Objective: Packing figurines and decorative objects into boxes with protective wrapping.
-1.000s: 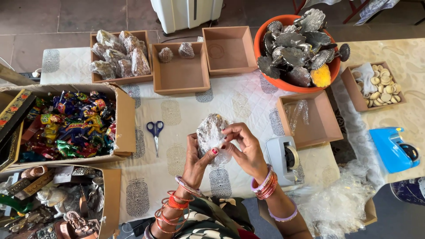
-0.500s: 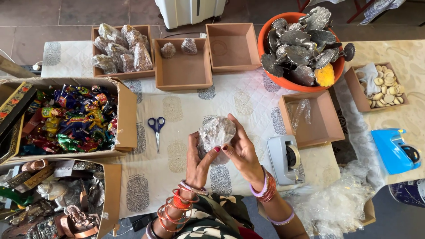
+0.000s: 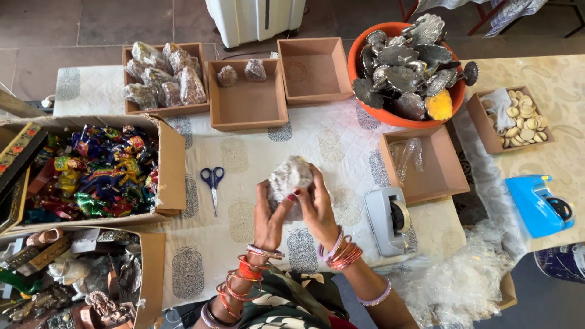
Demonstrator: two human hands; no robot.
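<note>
Both of my hands hold a small object wrapped in clear bubble wrap (image 3: 291, 175) above the patterned white cloth (image 3: 329, 143). My left hand (image 3: 268, 213) cups it from the left and below, and my right hand (image 3: 315, 204) presses on it from the right with fingers curled over the wrap. What is inside the wrap is hidden. Blue-handled scissors (image 3: 212, 183) lie on the cloth to the left of my hands. A grey tape dispenser (image 3: 390, 219) stands just to the right of my right hand.
Brown trays at the back: one full of wrapped bundles (image 3: 161, 79), one with two wrapped pieces (image 3: 247, 91), one bare (image 3: 314, 70). An orange tub of metal leaf-shaped items (image 3: 408, 67) sits back right. A box of colourful figurines (image 3: 97, 170) is left; loose bubble wrap (image 3: 460, 280) lies lower right.
The wrapped bundle has been turned and squeezed tighter between my hands, which have shifted slightly; my fingers now fold further over the wrap.
</note>
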